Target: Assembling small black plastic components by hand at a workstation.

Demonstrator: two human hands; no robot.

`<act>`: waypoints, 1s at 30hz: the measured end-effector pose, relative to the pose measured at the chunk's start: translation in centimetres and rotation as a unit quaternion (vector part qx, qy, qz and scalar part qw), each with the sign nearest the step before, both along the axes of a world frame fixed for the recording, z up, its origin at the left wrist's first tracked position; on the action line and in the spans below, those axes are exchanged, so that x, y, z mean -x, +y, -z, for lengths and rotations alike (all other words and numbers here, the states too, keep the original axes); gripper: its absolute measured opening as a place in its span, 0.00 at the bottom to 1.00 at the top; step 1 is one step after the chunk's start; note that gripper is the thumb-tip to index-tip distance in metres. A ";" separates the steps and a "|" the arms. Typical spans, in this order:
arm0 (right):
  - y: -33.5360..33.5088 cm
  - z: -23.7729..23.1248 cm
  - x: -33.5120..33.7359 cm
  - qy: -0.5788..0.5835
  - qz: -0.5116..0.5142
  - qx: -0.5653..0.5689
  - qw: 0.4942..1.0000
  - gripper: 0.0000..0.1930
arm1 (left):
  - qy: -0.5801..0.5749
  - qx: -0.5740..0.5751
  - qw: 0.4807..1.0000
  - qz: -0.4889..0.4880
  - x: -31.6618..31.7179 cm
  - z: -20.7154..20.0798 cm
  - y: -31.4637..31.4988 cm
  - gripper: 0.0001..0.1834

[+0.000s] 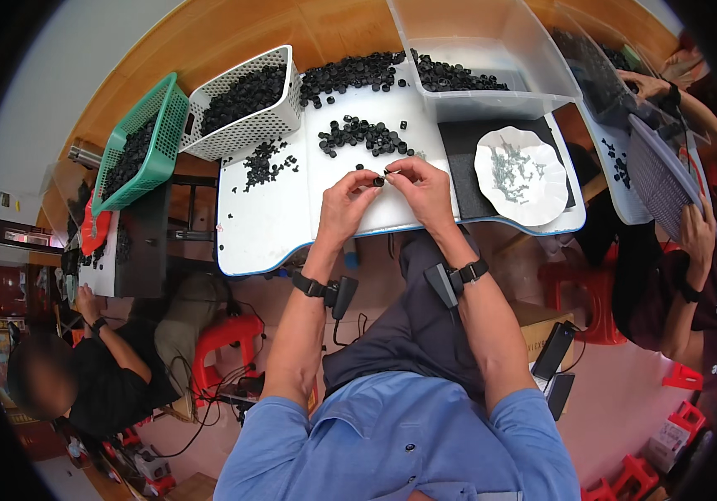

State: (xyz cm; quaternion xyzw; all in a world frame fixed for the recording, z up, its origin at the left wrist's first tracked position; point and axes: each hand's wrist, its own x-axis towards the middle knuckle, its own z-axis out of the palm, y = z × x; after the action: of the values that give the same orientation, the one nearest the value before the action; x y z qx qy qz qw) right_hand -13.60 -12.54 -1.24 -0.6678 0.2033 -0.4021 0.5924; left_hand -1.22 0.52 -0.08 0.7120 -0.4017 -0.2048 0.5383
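Observation:
Over the front of the white tabletop (392, 219), my two hands meet fingertip to fingertip. My left hand (347, 203) pinches a small round black plastic part (378, 181). Closed at the fingertips, my right hand (422, 190) holds a tiny dark piece against or just beside that part; its kind is too small to tell. Just beyond my hands lies a loose cluster of round black parts (362, 137). Smaller black pieces (265, 165) are scattered to the left. At the right, a white scalloped plate (540, 209) carries many small greyish pin-like pieces (509, 167).
A white basket (210, 149) and a green basket (155, 177), both filled with black parts, stand at the left. A clear plastic bin (500, 104) is at the back, beside a heap of black parts (350, 75). People work on both sides; one holds a grey basket (663, 175).

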 end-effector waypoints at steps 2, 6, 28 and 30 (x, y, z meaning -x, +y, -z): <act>-0.1 0.0 0.1 0.003 0.001 0.007 1.000 0.06 | -0.001 0.010 1.000 0.009 -0.1 0.0 -0.2 0.15; 0.0 -0.1 0.2 0.018 -0.001 0.030 0.999 0.07 | 0.010 0.004 1.000 0.016 -0.1 -0.3 -0.2 0.14; -0.1 0.1 0.1 0.024 -0.027 0.052 0.998 0.07 | -0.008 0.007 1.000 0.005 -0.2 0.0 -0.4 0.14; -0.1 0.0 0.1 0.031 -0.026 0.049 0.998 0.07 | -0.008 0.007 1.000 0.009 -0.2 0.0 -0.4 0.15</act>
State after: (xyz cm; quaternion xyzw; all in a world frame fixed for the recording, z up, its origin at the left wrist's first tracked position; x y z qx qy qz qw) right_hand -13.67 -12.62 -1.26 -0.7131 0.1842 -0.3752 0.5629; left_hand -1.04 0.14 -0.11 0.7062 -0.4137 -0.2007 0.5384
